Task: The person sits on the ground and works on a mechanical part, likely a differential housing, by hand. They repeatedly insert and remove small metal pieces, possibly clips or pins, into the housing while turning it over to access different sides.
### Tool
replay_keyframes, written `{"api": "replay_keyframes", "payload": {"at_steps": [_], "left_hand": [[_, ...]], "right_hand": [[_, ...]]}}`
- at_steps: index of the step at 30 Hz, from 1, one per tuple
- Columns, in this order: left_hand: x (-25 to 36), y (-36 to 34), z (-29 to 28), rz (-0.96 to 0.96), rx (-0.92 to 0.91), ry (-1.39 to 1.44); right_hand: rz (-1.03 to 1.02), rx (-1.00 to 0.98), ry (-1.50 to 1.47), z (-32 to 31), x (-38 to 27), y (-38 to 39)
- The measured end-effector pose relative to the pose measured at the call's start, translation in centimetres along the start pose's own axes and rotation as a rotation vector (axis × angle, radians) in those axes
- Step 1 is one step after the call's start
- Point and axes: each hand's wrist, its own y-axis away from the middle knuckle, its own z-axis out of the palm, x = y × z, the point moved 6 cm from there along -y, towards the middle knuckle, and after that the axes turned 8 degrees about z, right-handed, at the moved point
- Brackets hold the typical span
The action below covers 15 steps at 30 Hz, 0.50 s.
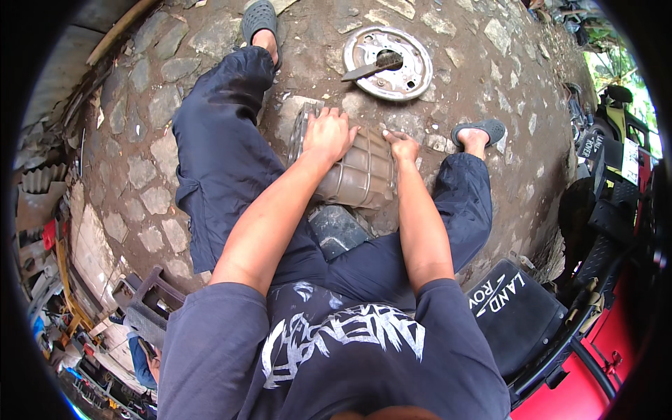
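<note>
Left fingers (336,120): spread wide and laid flat over the top rim of the ribbed metal housing (357,175); palm pressing down, nothing enclosed.
Left hand (327,134): at 11 o'clock on the housing, wrist straight.
Right fingers (395,137): curled narrow, tips hooked on the housing's upper edge at 1 o'clock.
Right hand (404,147): touching the casting, apart from the left hand.
Housing position: on the ground between the person's knees, just beyond the dark block (338,229) at 6 o'clock.
Housing material: cast metal, grey-brown, dirty; tapered bell shape with raised lattice ribs.
Round backing plate (387,61): at 12 o'clock, well apart; stamped metal disc with holes, a brush (374,66) lying across it.
Ground (154,154): uneven stone paving, gritty.
Risk, slip: judged likely if the flat palm slides on the grimy ribs.
Risk, roll: rounded casting on uneven stones may tip toward a sandalled foot (479,133).
Risk, pinch: hooked fingertips could be trapped under a shifting rim.
</note>
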Motion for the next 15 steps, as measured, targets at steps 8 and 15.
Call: {"api": "replay_keyframes", "payload": {"at_steps": [8, 15], "left_hand": [[-0.8, -0.1, 0.0, -0.029, 0.036, -0.086], [-0.4, -0.9, 1.2, 0.012, 0.066, -0.047]], "right_hand": [[0.101, -0.326, -0.285, -0.3, 1.6, 1.0], [-0.092, -0.039, -0.004, 0.2, 1.4, -4.3]]}}
